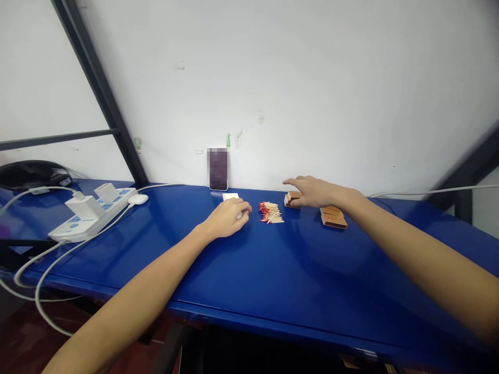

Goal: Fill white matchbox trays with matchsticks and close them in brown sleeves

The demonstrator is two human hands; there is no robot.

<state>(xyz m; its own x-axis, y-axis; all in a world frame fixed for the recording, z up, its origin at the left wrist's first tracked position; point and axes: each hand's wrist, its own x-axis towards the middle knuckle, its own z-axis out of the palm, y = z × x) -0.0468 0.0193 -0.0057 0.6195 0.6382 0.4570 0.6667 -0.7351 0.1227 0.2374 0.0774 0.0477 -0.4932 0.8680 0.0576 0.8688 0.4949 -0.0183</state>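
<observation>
A pile of red-tipped matches lies on the blue table near the wall. My left hand rests just left of the pile, fingers curled onto a small white box. My right hand reaches to the right of the pile, fingers bent over a stack of brown matchboxes. Another brown matchbox stack lies under my right wrist.
A phone leans upright against the white wall behind the matches. A white power strip with chargers and trailing cables sits at the table's left end. Black metal bars slant up at both sides.
</observation>
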